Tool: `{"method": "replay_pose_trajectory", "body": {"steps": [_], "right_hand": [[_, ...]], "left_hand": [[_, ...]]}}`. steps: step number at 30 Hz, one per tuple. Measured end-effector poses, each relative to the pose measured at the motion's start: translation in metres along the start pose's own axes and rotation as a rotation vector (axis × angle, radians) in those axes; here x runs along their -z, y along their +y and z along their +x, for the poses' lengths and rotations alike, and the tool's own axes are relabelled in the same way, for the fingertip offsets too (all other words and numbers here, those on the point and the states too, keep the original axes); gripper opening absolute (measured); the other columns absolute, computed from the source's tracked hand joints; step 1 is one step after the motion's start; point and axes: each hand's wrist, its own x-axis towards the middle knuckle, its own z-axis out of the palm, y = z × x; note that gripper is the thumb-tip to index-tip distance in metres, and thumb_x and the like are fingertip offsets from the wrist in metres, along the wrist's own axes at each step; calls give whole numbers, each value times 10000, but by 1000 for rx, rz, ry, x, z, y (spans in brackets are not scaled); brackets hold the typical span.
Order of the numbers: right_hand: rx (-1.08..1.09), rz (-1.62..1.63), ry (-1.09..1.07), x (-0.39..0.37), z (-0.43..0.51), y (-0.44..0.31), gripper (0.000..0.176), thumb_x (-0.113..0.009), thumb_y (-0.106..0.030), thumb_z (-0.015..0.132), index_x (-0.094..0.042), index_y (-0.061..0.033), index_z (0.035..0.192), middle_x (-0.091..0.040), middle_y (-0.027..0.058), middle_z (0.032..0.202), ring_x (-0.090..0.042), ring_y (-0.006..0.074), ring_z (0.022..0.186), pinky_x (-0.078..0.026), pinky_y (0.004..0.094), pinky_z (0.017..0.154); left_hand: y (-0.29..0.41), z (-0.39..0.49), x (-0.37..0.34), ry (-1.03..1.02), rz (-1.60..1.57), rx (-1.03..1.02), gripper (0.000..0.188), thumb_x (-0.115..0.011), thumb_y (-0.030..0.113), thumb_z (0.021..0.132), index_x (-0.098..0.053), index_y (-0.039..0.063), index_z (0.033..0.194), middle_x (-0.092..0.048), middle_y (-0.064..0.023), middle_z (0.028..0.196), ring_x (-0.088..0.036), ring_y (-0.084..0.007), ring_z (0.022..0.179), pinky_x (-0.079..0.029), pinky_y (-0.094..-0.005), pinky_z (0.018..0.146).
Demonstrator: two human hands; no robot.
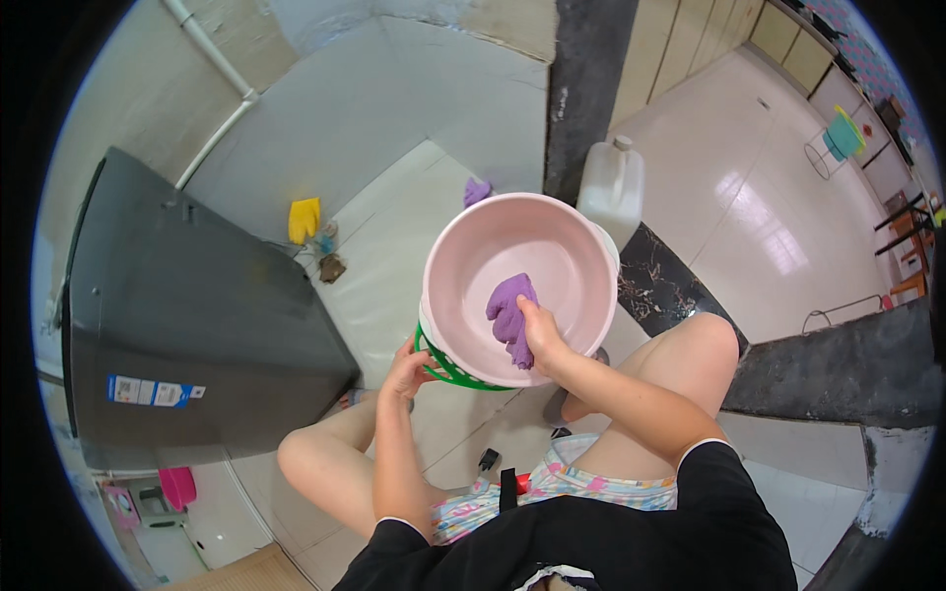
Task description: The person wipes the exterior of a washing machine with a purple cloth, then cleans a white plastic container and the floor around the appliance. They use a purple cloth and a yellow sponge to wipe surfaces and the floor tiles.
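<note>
A pale pink plastic basin (565, 240) with white handles sits in front of me. Beneath it, the rim of a green plastic basket (473, 380) shows at the lower left, and the rest of the basket is hidden. My left hand (406, 371) grips the basket's edge on that side. Inside the basin, my right hand (541, 338) holds a crumpled purple cloth (508, 314) against or just above the bottom; contact cannot be told. Another purple cloth (477, 192) lies on the floor beyond the basin, partly hidden by its rim.
A dark grey appliance, perhaps a refrigerator (199, 318), stands at left. Yellow rubber gloves (303, 220) are near the wall behind it. A white plastic jerrycan (612, 185) stands beside the dark pillar (591, 74). A black stone threshold (658, 277) leads to another tiled room.
</note>
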Motion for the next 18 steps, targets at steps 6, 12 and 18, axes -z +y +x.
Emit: {"method": "replay_pose_trajectory", "body": {"steps": [6, 12, 18], "right_hand": [[11, 33, 79, 44, 11, 0, 444, -467, -402, 1000, -632, -2, 1096, -666, 105, 918, -627, 189, 771, -524, 343, 649], [2, 312, -4, 47, -3, -20, 448, -436, -344, 1022, -577, 49, 1186, -677, 149, 1098, -671, 244, 983, -531, 363, 890], [174, 214, 112, 67, 14, -17, 486, -463, -372, 1005, -577, 54, 1210, -641, 128, 1148, -601, 207, 1035, -458, 351, 930]], "left_hand": [[16, 54, -62, -161, 156, 128, 742, -539, 20, 719, -418, 115, 1445, -630, -51, 958, -647, -190, 795, -607, -449, 711], [55, 103, -139, -180, 377, 102, 709, -527, 56, 743, -468, 163, 1441, -611, -49, 936, -634, -186, 759, -608, -414, 642], [50, 140, -181, -139, 271, 35, 736, -541, 121, 773, -431, 255, 1488, -585, -66, 969, -648, -236, 735, -602, -420, 603]]}}
